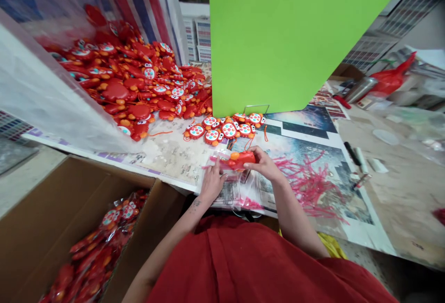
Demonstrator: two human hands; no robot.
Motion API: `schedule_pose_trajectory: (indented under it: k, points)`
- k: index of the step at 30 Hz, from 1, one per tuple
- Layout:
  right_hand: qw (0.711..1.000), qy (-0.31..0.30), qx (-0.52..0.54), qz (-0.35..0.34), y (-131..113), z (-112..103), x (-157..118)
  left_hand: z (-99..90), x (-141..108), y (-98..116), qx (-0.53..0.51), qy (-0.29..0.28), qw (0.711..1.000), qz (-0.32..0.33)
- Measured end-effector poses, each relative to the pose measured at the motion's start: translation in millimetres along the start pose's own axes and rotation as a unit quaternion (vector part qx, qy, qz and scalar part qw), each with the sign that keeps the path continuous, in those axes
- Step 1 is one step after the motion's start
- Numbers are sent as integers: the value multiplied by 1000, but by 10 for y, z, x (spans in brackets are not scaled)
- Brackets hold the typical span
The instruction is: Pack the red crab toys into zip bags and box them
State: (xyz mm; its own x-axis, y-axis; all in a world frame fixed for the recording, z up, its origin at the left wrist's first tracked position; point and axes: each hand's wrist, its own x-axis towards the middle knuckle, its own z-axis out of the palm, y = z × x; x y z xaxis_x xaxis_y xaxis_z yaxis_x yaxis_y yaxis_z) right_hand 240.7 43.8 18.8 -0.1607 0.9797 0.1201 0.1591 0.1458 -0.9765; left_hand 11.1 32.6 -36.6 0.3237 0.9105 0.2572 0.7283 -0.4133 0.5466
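The right hand [264, 165] holds a red-orange plastic toy [241, 160] near the middle of the bench [167, 164], its fingers [251, 166] clamped on the toy. The toy sits at a clear plastic bag [225, 187], though exactly how far it lies inside is hard to tell. The left hand [212, 184] rests on the bag just beside the toy, its fingers [215, 166] slightly apart and pressing on the plastic.

Far of the hands, a row of round red toys with multicoloured buttons [225, 129] lies along the foot of a green board [288, 29], with a thin wire stand [256, 107] against the board. To the left, a large heap of the same red toys [128, 80] spills over a white plastic sheet [45, 90]. A tangle of pink cords [308, 187] lies on the bench right of the right hand.

Near left, an open cardboard box [81, 215] holds toys sealed in clear bags [104, 243]. On the far right stand a steel flask [361, 90] and a red plastic bag [392, 78]. Stacked white baskets [202, 39] stand in the far distance.
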Motion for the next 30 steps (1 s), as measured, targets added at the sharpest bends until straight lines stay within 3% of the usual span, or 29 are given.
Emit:
schedule_pose_trajectory:
  k: [2,4,6,9,12,17,22,27,30]
  points:
    - [997,-67,26,4,-88,2,-23,6,0,-10,-5,10,1000,0]
    - [995,-90,46,8,-119,35,-22,5,5,-17,0,9,1000,17]
    - [996,-44,71,12,-84,99,11,1,7,-20,19,-1,999,42]
    - [992,73,103,20,54,213,102,4,-6,-21,59,-6,996,68]
    - [991,101,86,35,204,293,176,10,-31,-28,56,4,995,85]
    - [999,26,2,25,334,363,204,-5,-63,-32,12,40,995,87]
    - [993,-42,-106,13,292,496,290,-17,-85,-26,-16,102,994,47]
    - [976,-135,-168,-32,252,637,428,-39,-92,-23,-11,97,994,48]
    - [965,-93,-236,-71,263,608,424,-57,-82,-12,-15,105,994,28]
